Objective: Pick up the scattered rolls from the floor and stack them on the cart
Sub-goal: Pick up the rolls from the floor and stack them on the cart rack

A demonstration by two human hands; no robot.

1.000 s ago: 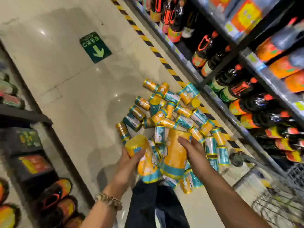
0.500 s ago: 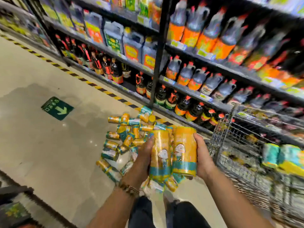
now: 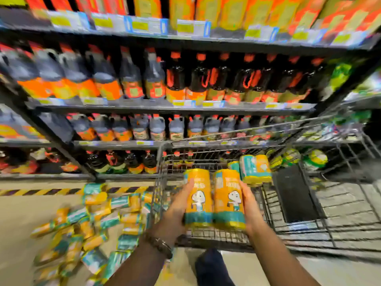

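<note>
Two upright orange rolls are held pressed side by side. The left hand (image 3: 181,205) grasps the left roll (image 3: 199,200) and the right hand (image 3: 250,205) grasps the right roll (image 3: 228,200), over the near left corner of the wire cart (image 3: 160,168). Stacked rolls (image 3: 255,168) sit by its far edge, and scattered rolls (image 3: 92,223) litter the floor (image 3: 20,213). The pair is best lowered together, upright, and set snug against the stacked ones so nothing topples.
</note>
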